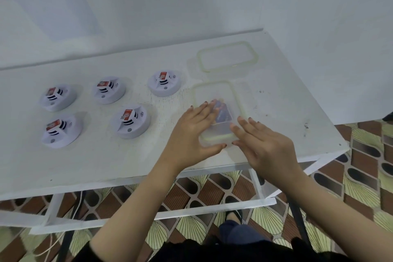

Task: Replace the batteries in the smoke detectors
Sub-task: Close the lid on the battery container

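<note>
White scuffed table (106, 161) against white wall (191, 6), patterned floor (361, 176) below. Left hand (191, 134) and right hand (265, 147) press flat, fingers (202, 111) straight (gripping nothing), on box (213, 91); detectors (131, 121) left.

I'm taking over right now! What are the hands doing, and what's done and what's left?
Left hand: open, fingers flat on top of the near box.
Right hand: open, flat on it too.
Blue batteries lie inside that box; a second box stands behind it.
Five smoke detectors on the table each show a red battery.
Seems done: batteries swapped. Left: shut this box, perhaps.
</note>
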{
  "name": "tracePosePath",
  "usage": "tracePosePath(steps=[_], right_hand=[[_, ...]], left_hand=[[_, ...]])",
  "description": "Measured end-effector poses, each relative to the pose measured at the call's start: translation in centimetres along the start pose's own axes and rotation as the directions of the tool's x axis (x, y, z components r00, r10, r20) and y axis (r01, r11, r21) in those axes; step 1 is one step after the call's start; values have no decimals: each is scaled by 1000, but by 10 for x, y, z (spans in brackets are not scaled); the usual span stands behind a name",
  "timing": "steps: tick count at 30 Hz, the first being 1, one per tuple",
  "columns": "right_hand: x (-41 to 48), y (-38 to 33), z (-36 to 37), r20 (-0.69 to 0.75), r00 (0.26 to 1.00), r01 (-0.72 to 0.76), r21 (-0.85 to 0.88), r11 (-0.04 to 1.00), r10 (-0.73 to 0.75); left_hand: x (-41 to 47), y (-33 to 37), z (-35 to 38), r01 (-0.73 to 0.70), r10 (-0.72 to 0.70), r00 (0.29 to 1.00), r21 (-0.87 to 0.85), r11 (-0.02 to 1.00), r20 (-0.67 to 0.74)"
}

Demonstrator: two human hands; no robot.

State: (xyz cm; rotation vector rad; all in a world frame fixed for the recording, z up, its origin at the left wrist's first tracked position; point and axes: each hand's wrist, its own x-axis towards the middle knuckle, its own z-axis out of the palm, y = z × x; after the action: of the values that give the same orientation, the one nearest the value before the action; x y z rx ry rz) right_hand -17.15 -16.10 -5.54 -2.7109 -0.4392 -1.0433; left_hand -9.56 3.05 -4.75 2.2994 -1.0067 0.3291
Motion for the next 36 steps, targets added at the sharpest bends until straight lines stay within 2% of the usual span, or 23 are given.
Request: tracePosePath(steps=[3,5,8,11,14,16,17,20,22,24,26,29,36], right_hand=[[2,7,4,-46,998,34,30,999,-32],[3,10,5,-53,998,44,65,997,-41],[3,14,4,-34,999,46,127,991,-42],[6,27,-1,14,1000,2,235,972,-6],[4,32,-9,105,979,-200,388,900,172],[4,23,-18,178,902,-427,503,752,393],[5,17,-21,219,857,-505,534,678,466],[8,4,-26,392,744,-663,527,531,540],[11,4,-25,434,731,-678,552,486,526],[18,10,-25,431,716,-688,572,448,550],[26,21,-23,399,710,-690,559,460,580],[36,38,-21,350,729,-681,460,570,588],[60,68,-9,355,685,-721,453,524,637]], left_hand=[[1,1,5,-53,67,993,146,988,-93],[3,0,5,-57,71,994,157,986,-84],[2,-2,-1,-4,4,1000,19,1000,-20],[3,1,-10,189,-195,981,-202,961,-9],[11,-7,-15,432,-455,889,-255,865,-40],[15,-13,-18,554,-577,815,-374,744,59],[16,-15,-19,568,-596,798,-445,692,92],[17,-16,-20,534,-598,797,-557,636,80],[16,-11,-18,520,-607,793,-586,622,59],[13,-6,-16,492,-575,818,-543,681,20],[10,-2,-12,462,-527,850,-479,746,-1],[8,3,-4,449,-499,866,-449,773,8],[20,8,6,428,-485,874,-444,787,-17]])
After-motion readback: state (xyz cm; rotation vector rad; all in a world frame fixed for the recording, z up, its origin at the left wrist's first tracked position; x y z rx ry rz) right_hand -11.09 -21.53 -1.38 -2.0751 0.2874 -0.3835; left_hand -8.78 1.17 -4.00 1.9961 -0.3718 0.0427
